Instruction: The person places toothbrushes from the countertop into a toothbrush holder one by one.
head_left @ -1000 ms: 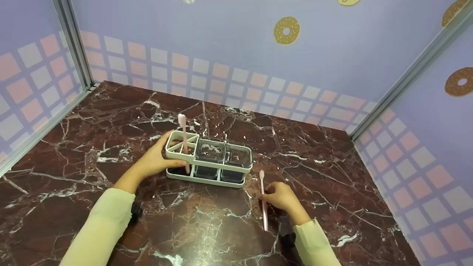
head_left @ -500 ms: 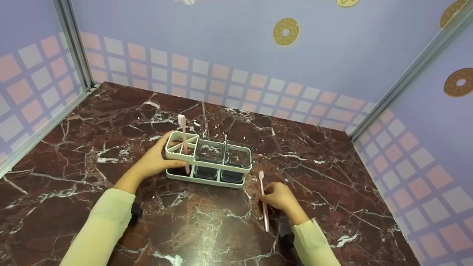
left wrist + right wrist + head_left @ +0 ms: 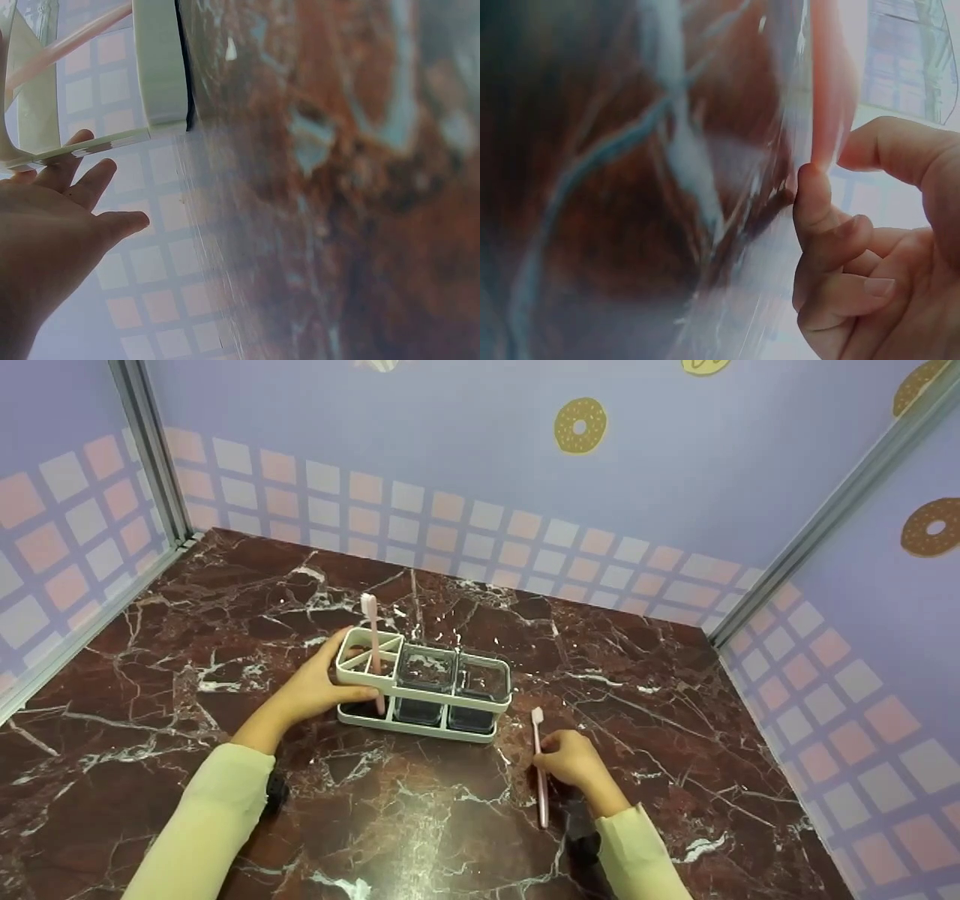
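Note:
A pale toothbrush holder with a divided compartment stands on the dark marbled table. My left hand grips its left end, the thumb in front and the fingers behind; the left wrist view shows fingers at the holder's end frame. One pink toothbrush leans upright in the divided compartment, head up. To the holder's right, my right hand pinches a second pink toothbrush low over the table, its head pointing away. In the right wrist view, thumb and forefinger meet at its handle.
Two clear cups sit in the holder's middle and right places. The marbled tabletop runs back to a patterned wall, with side panels and metal corner posts at left and right.
The toothbrush in my right hand has shifted slightly to the right and turned a little, with the hand moving along. My left hand and the holder stay where they were.

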